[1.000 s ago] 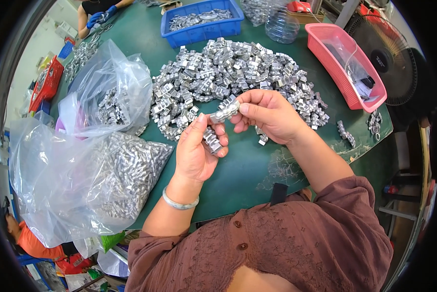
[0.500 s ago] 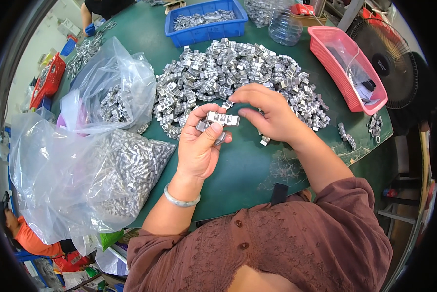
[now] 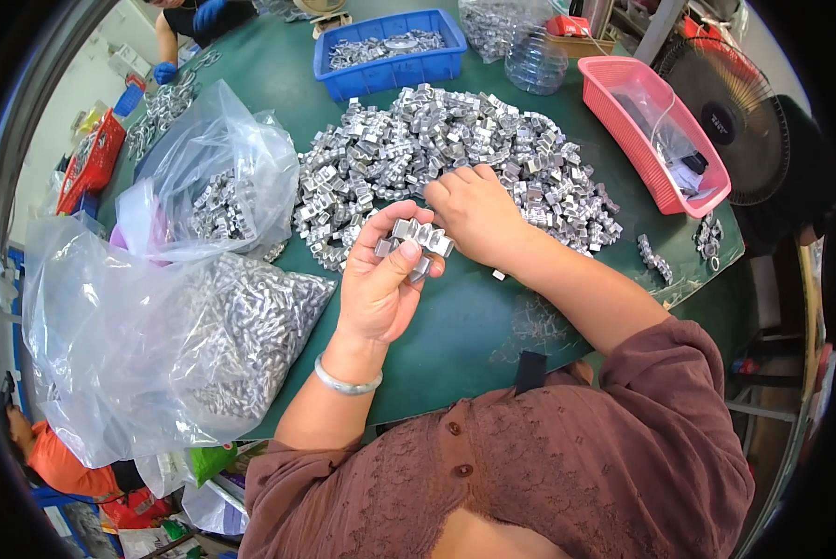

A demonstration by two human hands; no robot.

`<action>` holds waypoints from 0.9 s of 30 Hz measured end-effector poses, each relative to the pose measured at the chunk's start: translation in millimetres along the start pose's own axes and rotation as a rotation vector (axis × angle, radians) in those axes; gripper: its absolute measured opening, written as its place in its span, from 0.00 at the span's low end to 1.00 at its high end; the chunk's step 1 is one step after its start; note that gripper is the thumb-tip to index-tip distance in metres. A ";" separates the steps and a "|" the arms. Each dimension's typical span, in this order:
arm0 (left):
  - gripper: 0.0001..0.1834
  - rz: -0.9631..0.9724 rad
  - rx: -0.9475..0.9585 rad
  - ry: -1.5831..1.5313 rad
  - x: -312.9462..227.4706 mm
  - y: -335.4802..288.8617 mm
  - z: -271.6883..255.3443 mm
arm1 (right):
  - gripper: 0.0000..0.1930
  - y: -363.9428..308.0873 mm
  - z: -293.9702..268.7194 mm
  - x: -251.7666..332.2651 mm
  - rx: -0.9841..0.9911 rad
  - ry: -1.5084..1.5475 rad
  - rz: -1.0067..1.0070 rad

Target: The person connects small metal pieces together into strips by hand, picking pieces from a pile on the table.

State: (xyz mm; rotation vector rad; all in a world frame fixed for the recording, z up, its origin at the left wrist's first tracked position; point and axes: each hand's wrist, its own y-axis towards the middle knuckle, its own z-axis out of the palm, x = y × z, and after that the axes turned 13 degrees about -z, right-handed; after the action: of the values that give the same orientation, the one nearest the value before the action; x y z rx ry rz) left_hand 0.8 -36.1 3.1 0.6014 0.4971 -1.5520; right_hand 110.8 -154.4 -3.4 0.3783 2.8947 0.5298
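My left hand (image 3: 383,279), wearing a pale bangle (image 3: 347,380) at the wrist, is closed around several small silvery metal clips (image 3: 423,237), the thumb pressing across them. Just right of it, my right hand (image 3: 478,216) is bent down at the near edge of a big heap of similar metal clips (image 3: 455,130). Its fingers curl under and away from view, so what they hold, if anything, is hidden. A single loose clip (image 3: 499,275) lies on the green table below the right hand.
Left of my arm, clear plastic bags (image 3: 138,326) bulge with metal parts. Behind the heap stand a blue bin (image 3: 390,67) and a clear plastic jar (image 3: 536,67). A pink basket (image 3: 655,140) and a black fan (image 3: 730,121) are at right. Across the table, another person's gloved hand (image 3: 164,73) shows.
My right hand has moved left and down, its fingers now curled into the heap's edge. The clips in my left hand have tilted slightly. The other person's second gloved hand has come into view.
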 end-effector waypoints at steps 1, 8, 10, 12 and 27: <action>0.15 -0.002 -0.029 -0.004 -0.7 0.3 0.3 | 0.10 1.6 0.2 0.2 -0.080 0.047 0.062; 0.11 -0.056 -0.178 -0.178 -15.4 4.3 -27.4 | 0.10 7.6 2.0 1.8 0.002 0.026 -0.009; 0.11 -0.054 -0.258 -0.160 -15.0 7.0 -25.5 | 0.09 3.6 2.9 -4.6 -0.030 0.056 -0.008; 0.11 -0.051 -0.341 -0.143 -14.6 8.4 -23.0 | 0.09 2.7 1.3 -9.4 -0.130 0.266 0.074; 0.06 -0.161 -0.307 0.045 -7.5 -1.9 4.7 | 0.12 -15.4 -48.9 0.6 -0.244 1.667 0.353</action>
State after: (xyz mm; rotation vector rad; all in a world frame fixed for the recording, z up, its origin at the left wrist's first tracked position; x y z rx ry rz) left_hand -1.3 -33.2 11.4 0.3666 0.8170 -1.5747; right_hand 96.4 -183.9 35.9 0.5853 4.0974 2.0354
